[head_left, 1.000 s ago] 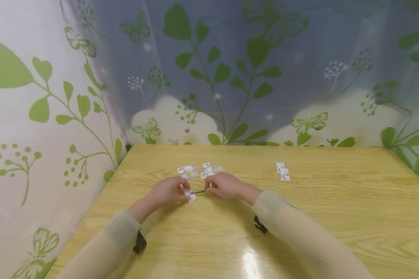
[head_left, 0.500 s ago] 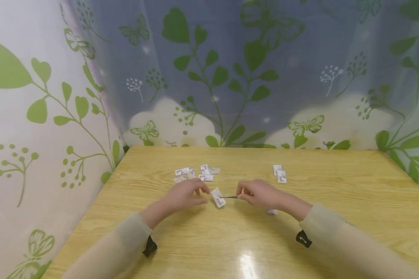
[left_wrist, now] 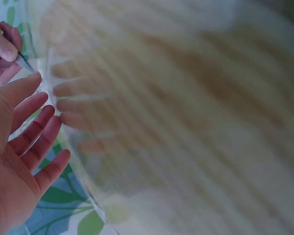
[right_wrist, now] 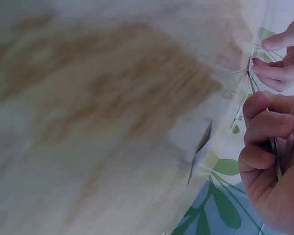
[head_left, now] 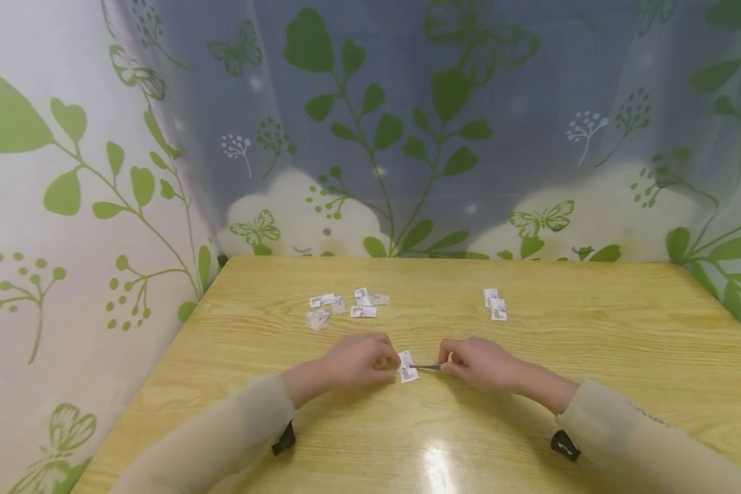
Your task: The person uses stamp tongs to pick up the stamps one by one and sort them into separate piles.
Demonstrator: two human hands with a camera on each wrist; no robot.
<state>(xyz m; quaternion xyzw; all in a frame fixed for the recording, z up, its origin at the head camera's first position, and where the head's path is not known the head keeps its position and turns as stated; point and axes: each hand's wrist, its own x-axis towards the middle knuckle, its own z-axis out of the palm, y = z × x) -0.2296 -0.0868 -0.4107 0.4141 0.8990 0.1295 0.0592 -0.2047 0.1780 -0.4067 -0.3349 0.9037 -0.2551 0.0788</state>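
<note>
My right hand [head_left: 484, 365] holds a pair of tweezers [head_left: 431, 367] between thumb and curled fingers. The tweezers' tips point left and meet a small white printed packet [head_left: 406, 374], held just over the table. My left hand [head_left: 358, 360] is at the packet's left edge; whether it touches is hard to tell. In the left wrist view the fingers of the left hand [left_wrist: 19, 152] are spread and relaxed. The right wrist view shows the tweezers [right_wrist: 277, 161] running through the right hand's grip, with the packet seen nearly edge-on.
Several similar packets lie in loose clusters at the back left, among them one white packet [head_left: 363, 312] and a see-through one [head_left: 317, 319]. Two overlapping packets [head_left: 497, 309] lie at the back right of the wooden table [head_left: 593, 357]. Patterned curtains [head_left: 370, 137] hang behind it.
Both hands have moved right and toward the front with the packet and tweezers. The left hand's fingers were on the packet, then apart from it, and are now close to it again.
</note>
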